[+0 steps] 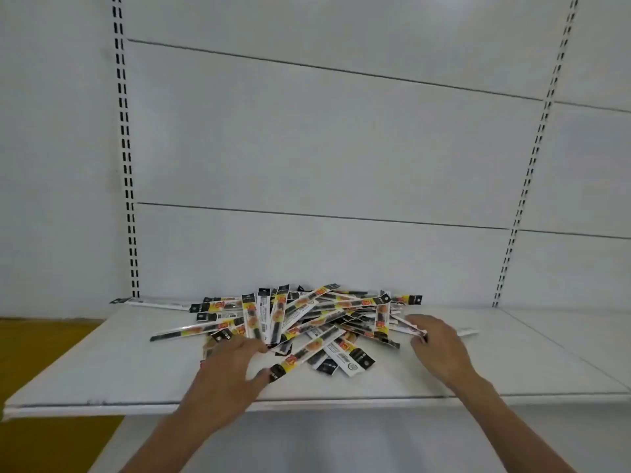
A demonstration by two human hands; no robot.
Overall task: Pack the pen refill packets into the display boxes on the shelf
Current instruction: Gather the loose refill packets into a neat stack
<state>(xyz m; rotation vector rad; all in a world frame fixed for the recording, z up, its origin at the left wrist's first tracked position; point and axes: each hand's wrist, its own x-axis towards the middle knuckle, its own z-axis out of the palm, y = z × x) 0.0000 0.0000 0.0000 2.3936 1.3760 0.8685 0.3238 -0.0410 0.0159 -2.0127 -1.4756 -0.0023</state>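
Pile: the pen refill packets (307,319) lie in a loose, crisscrossed heap on the white shelf (102,370), with the far edge of the heap close to the back panel (307,148).

Left hand (232,363): at the near-left edge of the pile, palm down, back of the hand towards the camera, and the forearm comes in from below the shelf edge.

Left grip: wide open. The fingers are spread and laid flat over the packets at that edge. The thumb is splayed to the right and touches the black end of one long packet (307,353) that sticks out of the pile's near side. Nothing is closed in.

Right hand (438,343): at the right edge of the pile, palm down, with the wrist angled in from the lower right.

Right grip: the fingers reach left and rest on the outermost packets. The thumb sits just beside a packet tip. I cannot tell whether it pinches that packet or only rests on it.

Stray packet (153,303): well to the left of the pile, lying along the foot of the back panel.

Uprights: one slotted strip (128,186) rises behind the pile's left side and another (527,186) well to its right.

Floor (34,353): yellow, seen past the shelf's left end, far left of the pile.
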